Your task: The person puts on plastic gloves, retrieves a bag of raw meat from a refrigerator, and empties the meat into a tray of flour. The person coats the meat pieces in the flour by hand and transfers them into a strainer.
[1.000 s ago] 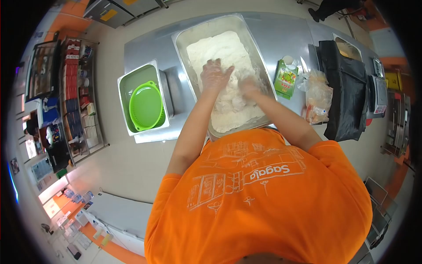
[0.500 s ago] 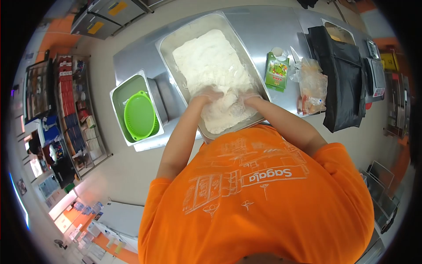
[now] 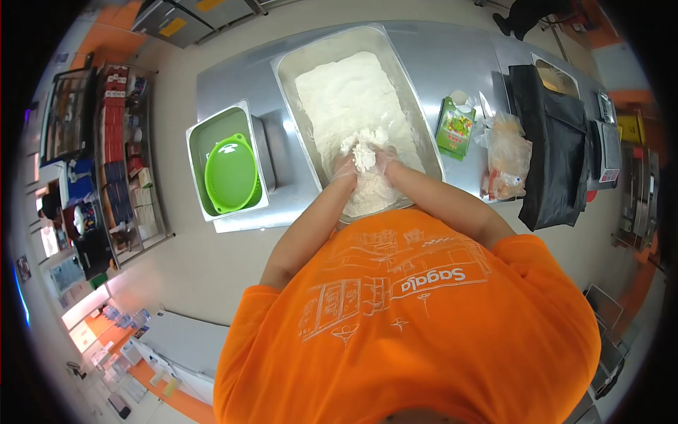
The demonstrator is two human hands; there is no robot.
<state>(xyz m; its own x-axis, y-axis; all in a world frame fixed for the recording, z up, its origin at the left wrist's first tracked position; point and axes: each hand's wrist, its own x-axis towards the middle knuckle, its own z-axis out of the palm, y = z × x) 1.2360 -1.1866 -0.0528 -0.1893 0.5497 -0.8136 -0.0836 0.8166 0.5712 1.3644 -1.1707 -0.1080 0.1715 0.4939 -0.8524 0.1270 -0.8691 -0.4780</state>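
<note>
A deep metal pan (image 3: 289, 78) lies lengthwise in front of me, holding a wide bed of white flour (image 3: 346, 88). Both my hands are in its near half, apparently in thin clear gloves. My left hand (image 3: 345, 167) and my right hand (image 3: 385, 159) curl from either side around a lumpy, flour-coated piece (image 3: 364, 154). What lies under the coating cannot be made out. Loose flour is heaped around the fingers and close to the pan's near end; some fingertips are hidden in it.
Left of the pan, a green plastic basket (image 3: 232, 173) sits in a metal container (image 3: 200, 185). To the right are a green packet (image 3: 455, 128), a knife (image 3: 486, 105), a clear bag of food (image 3: 507, 157) and a black bag (image 3: 547, 141). Another person's dark shoes (image 3: 503, 25) show beyond the table.
My hands have drawn closer together and now cup the floured piece, raised out of the flour. The view has shifted slightly, and another person's legs have appeared at the top right.
</note>
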